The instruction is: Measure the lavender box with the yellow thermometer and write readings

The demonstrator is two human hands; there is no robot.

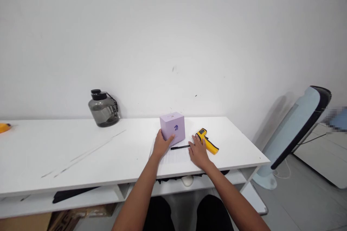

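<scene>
A lilac cardboard box (pixel 172 125) with a dark blue logo stands on the white table, and my left hand (pixel 162 145) grips its lower left side, thumb across the front. My right hand (pixel 200 154) rests on the table with its fingers spread. Its fingertips lie by the right end of a black pen (pixel 179 147) and against the yellow infrared thermometer gun (pixel 212 148). Whether they press on either one I cannot tell. Beneath the pen and both hands lies a white sheet of paper (pixel 173 158), partly covered by the box.
A dark translucent water jug (pixel 104 111) stands left against the wall. An orange object (pixel 4 127) shows at the far left of the table (pixel 81 148). Beyond the table's right edge leans a light-blue tower fan (pixel 294 126). Below the tabletop, an open shelf holds a white mouse-shaped item (pixel 187 180).
</scene>
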